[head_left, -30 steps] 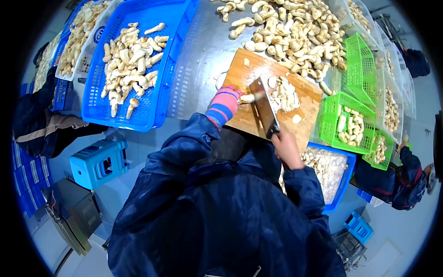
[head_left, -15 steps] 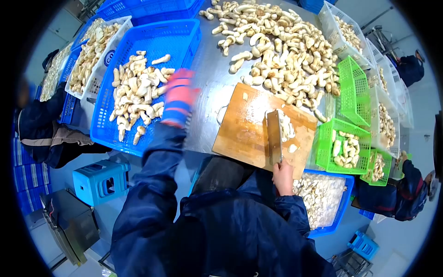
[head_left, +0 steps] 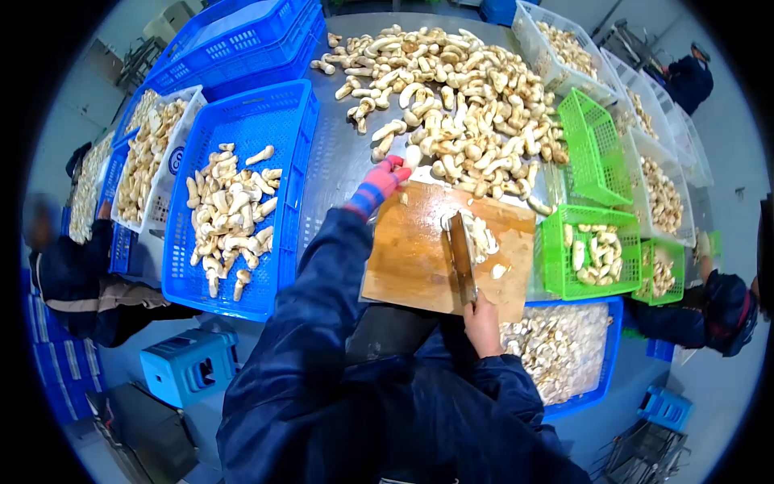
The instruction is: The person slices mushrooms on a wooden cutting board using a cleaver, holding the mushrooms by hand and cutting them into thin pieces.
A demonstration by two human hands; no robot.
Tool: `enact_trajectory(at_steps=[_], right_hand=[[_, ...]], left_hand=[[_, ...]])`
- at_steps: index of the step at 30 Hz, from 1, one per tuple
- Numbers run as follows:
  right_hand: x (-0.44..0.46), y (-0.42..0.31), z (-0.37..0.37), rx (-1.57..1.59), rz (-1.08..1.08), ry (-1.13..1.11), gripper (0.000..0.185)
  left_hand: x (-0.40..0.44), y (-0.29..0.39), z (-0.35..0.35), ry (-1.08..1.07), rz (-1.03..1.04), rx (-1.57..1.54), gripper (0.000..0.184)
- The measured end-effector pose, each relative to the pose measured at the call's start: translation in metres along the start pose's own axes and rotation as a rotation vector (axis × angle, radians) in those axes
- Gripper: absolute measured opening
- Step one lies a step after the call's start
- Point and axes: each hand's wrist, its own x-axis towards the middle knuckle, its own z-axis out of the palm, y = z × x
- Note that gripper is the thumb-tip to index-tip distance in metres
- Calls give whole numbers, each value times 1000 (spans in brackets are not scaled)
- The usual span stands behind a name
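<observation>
My left hand (head_left: 385, 181), in a pink and blue striped glove, is at the far left corner of the wooden cutting board (head_left: 403, 250). Its fingers are closed on a pale mushroom (head_left: 413, 156) at the edge of the mushroom pile (head_left: 484, 105). My bare right hand (head_left: 484, 323) grips the handle of a kitchen knife (head_left: 462, 258) near the board's front edge. The wide blade rests on the board, touching or just beside sliced mushroom pieces (head_left: 481, 240). One loose slice (head_left: 498, 271) lies to the right of them.
A blue crate (head_left: 302, 153) with trimmed mushrooms stands left. Green baskets (head_left: 556, 258) and white crates (head_left: 528, 48) line the right side. Below the board's right corner sits a blue tray (head_left: 610, 347) of mushroom scraps. People sit at both sides; a blue stool (head_left: 173, 371) stands lower left.
My left hand has moved right, from beside the blue crate to the pile's edge, and now holds a mushroom. My right hand stays on the knife. The whole view has shifted slightly.
</observation>
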Motion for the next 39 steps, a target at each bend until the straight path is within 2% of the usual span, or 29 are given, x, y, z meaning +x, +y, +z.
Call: enact_trajectory(at_steps=[1,3,5,6,9,10,13,14,17,18,21,24,27,29,30,31,35,36,39], right_hand=[[0,-2,0,-19,-46,15,26],[0,-9,1,-81,-135,58,26],[1,-22,-1,103,20,-68,22],[-2,-22,4,120,21,-106,23],[-11,-31,10,136,17,-204,25],[-11,-36,10,135,4,-227,25],[-17,-44,13,107,27,-255,27],[-17,-42,14,126,54,-273,27],[-19,-44,13,117,42,-283,27],[-20,-46,13,113,22,-299,27],[-22,-52,14,121,-21,-332,26],[-25,-55,15,142,-56,-313,24],[-31,-52,14,96,-117,-263,23],[-35,-60,2,22,-123,-242,27],[-35,-63,-5,-3,-60,-297,33],[-35,-62,-6,-15,-68,-300,30],[-41,-63,-9,-57,-120,-251,25],[-46,-65,-9,-65,-130,-228,25],[-56,-72,-14,-124,-114,-246,26]], left_hand=[[-21,-5,0,-111,-101,-372,46],[-84,-12,11,-336,-99,-783,47],[-126,-35,29,-491,-158,-1036,51],[-146,-30,36,-512,-172,-1071,50],[-170,-47,60,-433,-251,-989,38],[-167,-60,67,-365,-333,-861,37],[-176,-64,91,123,-99,48,35],[-174,-72,94,491,334,431,32],[-176,-80,82,384,-79,165,31],[-176,-88,80,362,-106,70,35],[-175,-109,80,331,-77,-215,48],[-190,-58,69,349,-84,-36,58],[-191,-58,75,252,-62,1,66],[-194,-60,86,241,-95,-135,71],[-195,-61,93,233,-112,-205,74],[-196,-62,97,225,-126,-275,76],[-197,-71,103,239,-85,-305,73],[-198,-64,101,239,-139,-359,74],[-195,-81,106,268,-38,-433,73]])
